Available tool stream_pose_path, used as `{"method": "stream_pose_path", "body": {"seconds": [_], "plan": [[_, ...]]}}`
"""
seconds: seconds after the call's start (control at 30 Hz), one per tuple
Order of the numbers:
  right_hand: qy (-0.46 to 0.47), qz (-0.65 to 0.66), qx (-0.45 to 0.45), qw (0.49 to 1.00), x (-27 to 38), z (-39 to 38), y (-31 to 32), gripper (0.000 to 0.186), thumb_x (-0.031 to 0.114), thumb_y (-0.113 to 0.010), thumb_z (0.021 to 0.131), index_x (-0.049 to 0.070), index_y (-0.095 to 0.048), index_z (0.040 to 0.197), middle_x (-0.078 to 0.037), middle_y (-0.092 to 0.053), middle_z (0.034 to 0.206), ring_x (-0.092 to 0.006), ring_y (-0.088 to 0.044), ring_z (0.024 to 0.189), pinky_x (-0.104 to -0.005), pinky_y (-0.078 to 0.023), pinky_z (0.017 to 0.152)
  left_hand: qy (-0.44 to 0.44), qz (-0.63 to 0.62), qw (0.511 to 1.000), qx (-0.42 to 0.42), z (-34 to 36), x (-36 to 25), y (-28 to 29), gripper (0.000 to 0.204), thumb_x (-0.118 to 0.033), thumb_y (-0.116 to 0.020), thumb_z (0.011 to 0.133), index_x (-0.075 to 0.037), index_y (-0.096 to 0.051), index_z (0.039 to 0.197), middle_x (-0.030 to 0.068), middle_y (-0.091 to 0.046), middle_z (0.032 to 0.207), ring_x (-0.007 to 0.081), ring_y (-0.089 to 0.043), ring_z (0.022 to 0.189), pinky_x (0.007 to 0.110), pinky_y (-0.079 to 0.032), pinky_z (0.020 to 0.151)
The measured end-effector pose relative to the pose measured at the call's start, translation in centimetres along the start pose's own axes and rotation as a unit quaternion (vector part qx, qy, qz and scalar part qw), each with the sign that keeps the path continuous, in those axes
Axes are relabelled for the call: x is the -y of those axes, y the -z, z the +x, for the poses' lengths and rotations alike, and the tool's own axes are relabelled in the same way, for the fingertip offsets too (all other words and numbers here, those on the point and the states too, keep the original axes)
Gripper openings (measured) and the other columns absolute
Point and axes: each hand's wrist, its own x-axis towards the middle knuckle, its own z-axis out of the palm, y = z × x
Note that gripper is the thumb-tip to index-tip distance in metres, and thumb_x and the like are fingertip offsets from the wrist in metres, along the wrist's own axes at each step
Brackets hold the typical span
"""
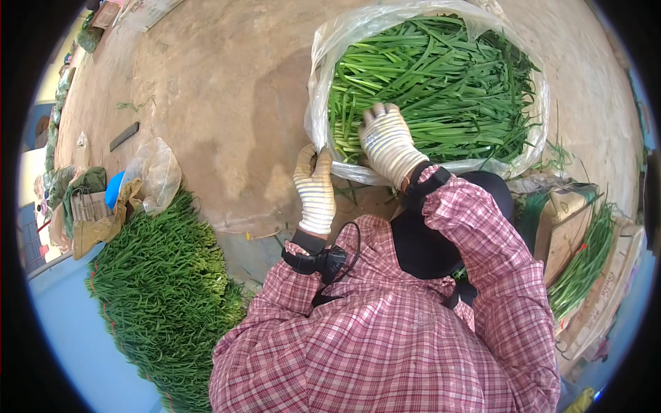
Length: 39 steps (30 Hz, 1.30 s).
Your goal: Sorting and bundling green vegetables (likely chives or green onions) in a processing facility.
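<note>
A clear plastic bag (318, 76) with a rolled-back rim holds long, flat green leafy stalks (434, 76), their pale ends at the lower left. My left hand (313, 182), in a striped knit glove with tan fingers, pinches the bag's edge at its lower left. Inside the bag, my right hand (387, 141), gloved the same way, rests on the stalks near their pale ends, with its fingers curled down onto them; its fingertips are partly hidden.
A large heap of bundled greens (158, 296) fills the lower left, beside plastic sacks (155, 172). A dark flat strip (124, 136) lies on the tan ground (206, 82). On the right stand a wooden crate (551, 234) and more greens (578, 268).
</note>
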Motion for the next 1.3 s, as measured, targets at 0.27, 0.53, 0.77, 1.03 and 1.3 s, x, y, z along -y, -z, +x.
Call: {"method": "stream_pose_path", "body": {"seconds": [0.27,0.53,0.77,1.03,1.3], "plan": [[-0.026,0.147,-0.025,0.988,0.4,0.8,-1.2,0.038,0.021,-0.071,0.075,0.006,-0.067,0.111,-0.016,-0.064,0.111,-0.0305,-0.058,0.109,-0.0404,-0.046,0.092,0.006,-0.003,1.0,0.007,-0.1,-0.1,0.5,0.013,-0.009,-0.059,0.095,0.0,-0.061,0.105,0.0009,-0.06,0.091,0.0084,-0.051,0.081,0.024,-0.044,0.074],[-0.043,0.168,0.056,0.983,0.8,2.0,-0.5,0.045,0.025,-0.072,0.075,0.004,-0.064,0.114,-0.018,-0.062,0.116,-0.0339,-0.057,0.111,-0.0433,-0.046,0.096,-0.01,0.028,0.999,0.019,-0.1,-0.1,0.6,0.015,-0.007,-0.057,0.096,0.001,-0.06,0.108,0.0029,-0.061,0.093,0.0091,-0.051,0.083,0.024,-0.045,0.076],[-0.086,0.219,-0.032,0.971,0.1,3.0,-3.3,0.044,0.011,-0.072,0.074,0.0,-0.061,0.114,-0.022,-0.064,0.112,-0.0382,-0.061,0.107,-0.042,-0.051,0.09,-0.033,0.068,0.997,0.027,0.2,0.2,0.2,0.017,-0.004,-0.054,0.096,0.003,-0.057,0.111,0.0064,-0.061,0.098,0.0131,-0.053,0.086,0.029,-0.047,0.081],[-0.012,0.39,-0.021,0.921,-5.6,-0.7,2.2,0.055,0.029,-0.078,0.062,0.001,-0.066,0.108,-0.022,-0.069,0.094,-0.0389,-0.066,0.089,-0.0417,-0.054,0.081,-0.039,0.158,0.987,0.013,2.9,3.7,2.5,0.037,-0.01,-0.066,0.089,0.004,-0.053,0.121,0.0138,-0.061,0.109,0.0224,-0.055,0.101,0.036,-0.046,0.091],[0.019,0.344,-0.088,0.935,-2.1,0.8,1.2,0.037,0.035,-0.075,0.069,0.015,-0.069,0.099,-0.009,-0.07,0.088,-0.0281,-0.068,0.087,-0.0523,-0.042,0.091,-0.068,0.179,0.957,0.216,3.8,-2.3,1.2,0.047,-0.009,-0.059,0.094,0.007,-0.046,0.137,0.0166,-0.057,0.129,0.0235,-0.059,0.109,0.033,-0.049,0.093]]}}
